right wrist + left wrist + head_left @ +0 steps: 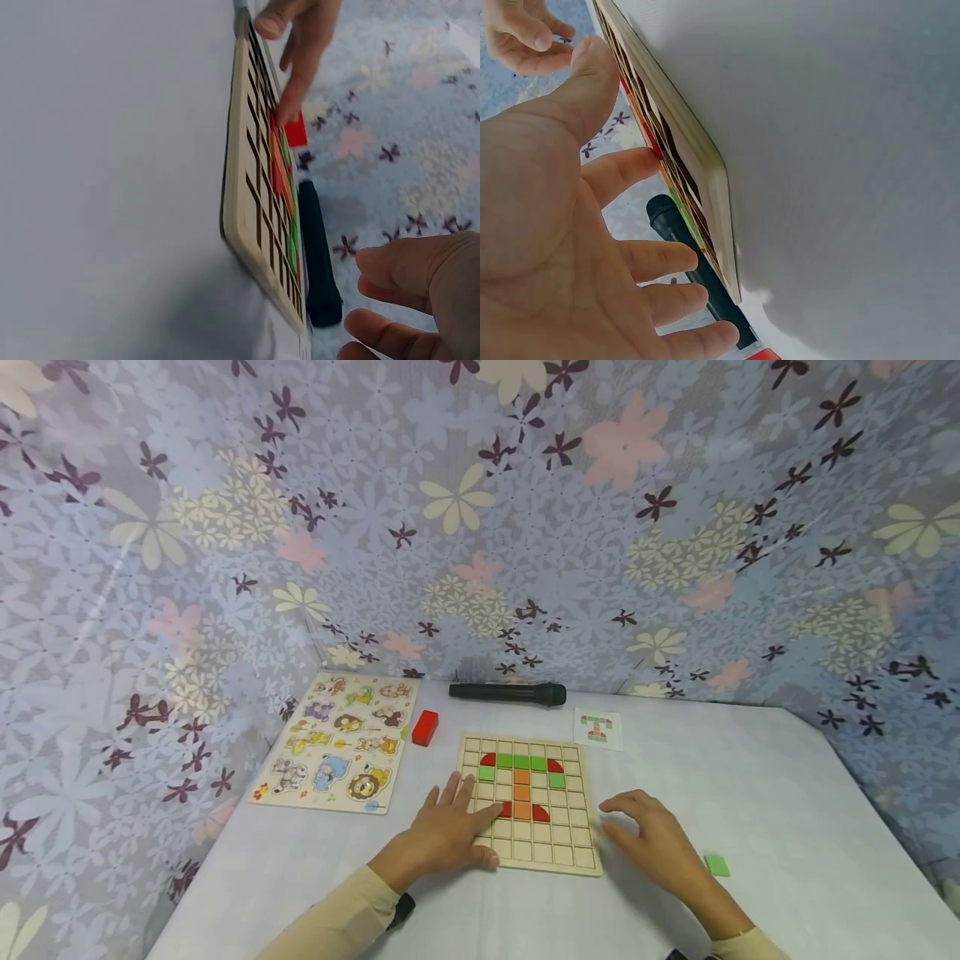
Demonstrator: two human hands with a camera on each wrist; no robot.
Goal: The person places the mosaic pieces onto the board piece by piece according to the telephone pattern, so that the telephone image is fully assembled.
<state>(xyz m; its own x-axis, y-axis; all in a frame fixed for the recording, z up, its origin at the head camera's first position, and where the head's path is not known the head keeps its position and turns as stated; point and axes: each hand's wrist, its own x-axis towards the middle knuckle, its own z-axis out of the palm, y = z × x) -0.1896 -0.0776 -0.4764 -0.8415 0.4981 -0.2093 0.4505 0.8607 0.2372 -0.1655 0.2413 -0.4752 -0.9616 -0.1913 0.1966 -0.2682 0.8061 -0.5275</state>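
Note:
A wooden grid board [551,856] lies on the white table with coloured tiles in its cells. Green tiles [521,762] form a row near its far side, red quarter-round tiles [555,766] at the ends. Orange tiles [521,793] run down the middle, a red quarter-round tile [540,813] beside the lowest. My left hand [442,831] lies over the board's left edge, fingers spread, the index fingertip on another red tile [277,165]. Just off the board's right edge, my right hand [652,839] hovers with loosely bent fingers, holding nothing. A loose green tile [717,865] lies by the right wrist.
A small card [597,739] printed with a coloured tile pattern lies beyond the board's far right corner. Behind the board is a black microphone [506,694]. To the left are a red block [425,727] and an animal puzzle board [303,797]. Flowered cloth [480,527] hangs behind the table.

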